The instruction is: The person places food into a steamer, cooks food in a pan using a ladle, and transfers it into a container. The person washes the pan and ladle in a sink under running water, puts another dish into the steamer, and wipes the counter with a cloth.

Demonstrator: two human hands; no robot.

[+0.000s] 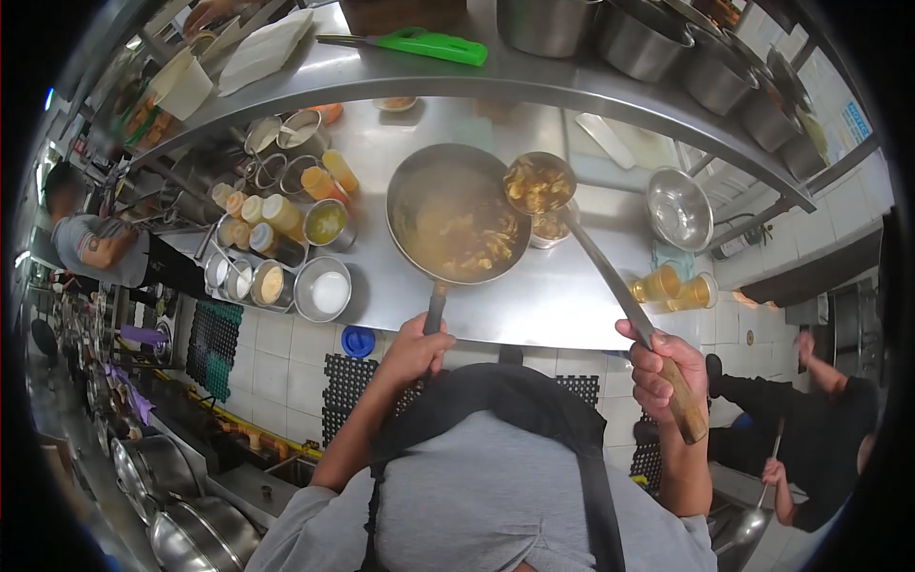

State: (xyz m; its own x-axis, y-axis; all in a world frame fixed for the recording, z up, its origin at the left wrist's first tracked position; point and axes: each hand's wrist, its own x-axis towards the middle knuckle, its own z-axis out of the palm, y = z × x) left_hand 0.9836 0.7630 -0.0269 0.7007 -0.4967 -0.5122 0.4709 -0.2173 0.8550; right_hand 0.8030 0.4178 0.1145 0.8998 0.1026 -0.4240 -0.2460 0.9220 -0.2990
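My left hand (414, 351) is closed round the handle of a frying pan (419, 181), which is over the steel counter. Brown, saucy chunks of food (481, 243) lie toward the pan's right side. My right hand (667, 377) grips the wooden end of a long-handled ladle (610, 267). The ladle's bowl is at the pan's upper right rim, filled with the same brown saucy food (538, 183). Below the ladle bowl, partly hidden by it, stands a small container (550, 229) with similar food inside.
Squeeze bottles (281, 214) and seasoning bowls (329, 291) crowd the counter's left. A steel bowl (679, 208) and amber cups (658, 284) stand at the right. An overhead shelf (457, 84) carries a green lighter (434, 45) and steel pots (643, 43). Other people are at both sides.
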